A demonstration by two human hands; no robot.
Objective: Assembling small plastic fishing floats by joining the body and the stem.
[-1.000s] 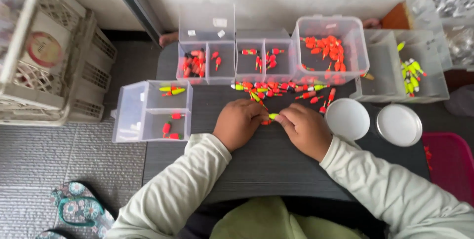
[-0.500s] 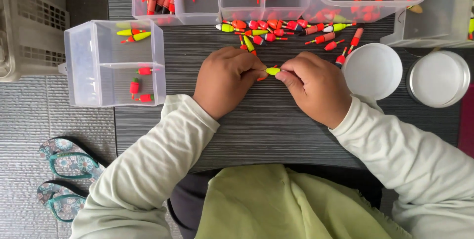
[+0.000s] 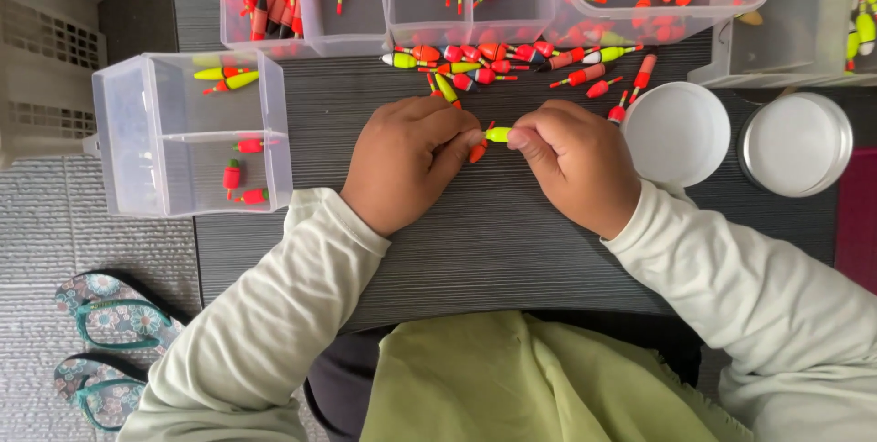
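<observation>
Yellow-green float (image 3: 498,134): pinched at either end between left hand (image 3: 402,161) and right hand (image 3: 575,163), both closed on it, raised just above the bench (image 3: 475,241). Loose floats (image 3: 512,63) lie beyond; divided clear box (image 3: 187,131) stands left, within reach.

Small yellow-green float (image 3: 498,134) lies level, apparently pinched at both ends.

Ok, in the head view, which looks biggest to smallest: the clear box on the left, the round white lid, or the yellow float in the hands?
1. Clear box
2. Round white lid
3. Yellow float, pinched between both hands, partly hidden by fingers.
</observation>
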